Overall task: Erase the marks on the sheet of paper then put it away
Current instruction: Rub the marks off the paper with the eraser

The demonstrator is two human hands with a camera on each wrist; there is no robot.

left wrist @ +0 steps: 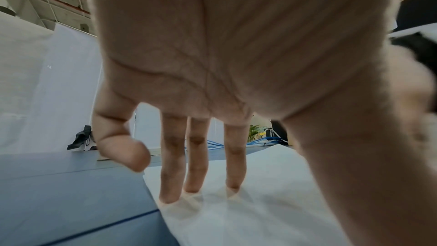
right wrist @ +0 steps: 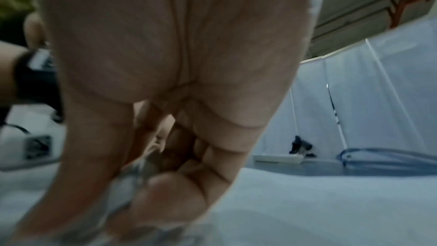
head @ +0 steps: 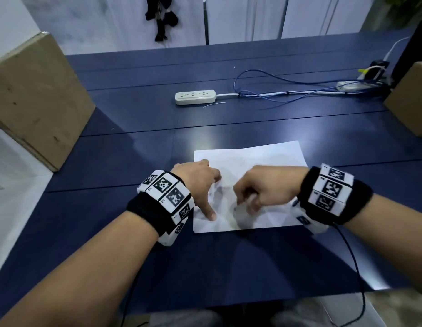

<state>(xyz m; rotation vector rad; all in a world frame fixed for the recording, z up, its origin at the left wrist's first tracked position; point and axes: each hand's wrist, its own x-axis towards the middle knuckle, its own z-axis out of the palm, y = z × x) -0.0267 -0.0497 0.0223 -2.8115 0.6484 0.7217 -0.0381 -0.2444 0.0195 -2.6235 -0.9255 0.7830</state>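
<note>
A white sheet of paper (head: pixel 264 156) lies on the dark blue table (head: pixel 125 166), wrinkled and faintly smudged grey between my hands. My left hand (head: pixel 200 182) presses the sheet's left part with straight, spread fingers; in the left wrist view its fingertips (left wrist: pixel 191 188) stand on the paper (left wrist: pixel 260 203) near its left edge. My right hand (head: pixel 259 187) is curled over the sheet's middle, fingers and thumb pinching a small whitish eraser (head: pixel 252 198) against it. In the right wrist view that hand (right wrist: pixel 165 44) is motion-blurred and the eraser (right wrist: pixel 132 179) shows only as a grey-white patch on the paper (right wrist: pixel 331 203).
A white power strip (head: pixel 195 97) and loose blue cables (head: pixel 288 90) lie on the table beyond the sheet. Cardboard boxes stand at the left (head: pixel 35 97) and at the right edge (head: pixel 410 100). A plugged-in adapter (head: pixel 375 69) sits at the far right.
</note>
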